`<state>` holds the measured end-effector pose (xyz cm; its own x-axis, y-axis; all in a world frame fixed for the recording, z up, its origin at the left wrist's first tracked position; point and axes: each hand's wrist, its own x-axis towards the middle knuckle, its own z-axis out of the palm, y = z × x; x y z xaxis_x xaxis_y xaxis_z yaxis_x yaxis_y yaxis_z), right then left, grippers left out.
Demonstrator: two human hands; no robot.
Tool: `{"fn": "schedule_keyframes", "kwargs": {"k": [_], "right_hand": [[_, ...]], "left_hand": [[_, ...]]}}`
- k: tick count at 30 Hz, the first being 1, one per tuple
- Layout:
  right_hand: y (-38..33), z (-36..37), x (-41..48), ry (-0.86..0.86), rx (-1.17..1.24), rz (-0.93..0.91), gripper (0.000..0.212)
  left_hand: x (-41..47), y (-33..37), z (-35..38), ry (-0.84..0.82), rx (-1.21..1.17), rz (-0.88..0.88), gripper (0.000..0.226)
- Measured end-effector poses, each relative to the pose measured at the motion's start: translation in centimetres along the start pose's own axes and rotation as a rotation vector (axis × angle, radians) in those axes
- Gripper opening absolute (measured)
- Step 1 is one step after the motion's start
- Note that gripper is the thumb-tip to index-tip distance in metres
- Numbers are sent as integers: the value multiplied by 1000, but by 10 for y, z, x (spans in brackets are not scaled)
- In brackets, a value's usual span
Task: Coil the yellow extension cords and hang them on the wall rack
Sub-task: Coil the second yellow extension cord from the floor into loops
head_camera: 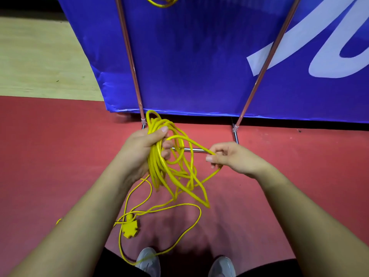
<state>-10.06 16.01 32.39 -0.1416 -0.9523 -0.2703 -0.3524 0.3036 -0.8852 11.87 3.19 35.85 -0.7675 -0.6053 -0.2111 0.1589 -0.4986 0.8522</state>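
Moderately bright, evenly lit from overhead, with strongly saturated colour. Soft-edged, diffuse shadows on the red floor [50,146], darkest low in the middle, around and between the shoes [148,260]. Faint pale sheen across the blue banner [199,56], dimmer toward the top left corner. Thin glints along the metal poles [129,56]. Marked wide-angle distortion: poles splayed outward, forearms [299,216] stretched large at the lower corners. Fairly sharp at centre; slightly soft on the yellow cord [159,166] and toward the edges.

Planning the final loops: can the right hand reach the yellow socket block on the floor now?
Probably not yet: the right hand pinches a cord loop, and the socket block lies down by the left forearm.
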Motion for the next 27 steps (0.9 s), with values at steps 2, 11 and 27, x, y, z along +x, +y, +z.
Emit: {"fn": "schedule_keyframes", "kwargs": {"k": [2,11,27], "right_hand": [[14,-3,1,46,154,23,7],[21,-7,8,185,-195,36,26],[47,-8,12,379,494,241,60]], "left_hand": [[2,-1,-8,-7,232,12,20],[7,2,-22,134,199,-41,12],[-3,17,-57,337,285,36,20]]}}
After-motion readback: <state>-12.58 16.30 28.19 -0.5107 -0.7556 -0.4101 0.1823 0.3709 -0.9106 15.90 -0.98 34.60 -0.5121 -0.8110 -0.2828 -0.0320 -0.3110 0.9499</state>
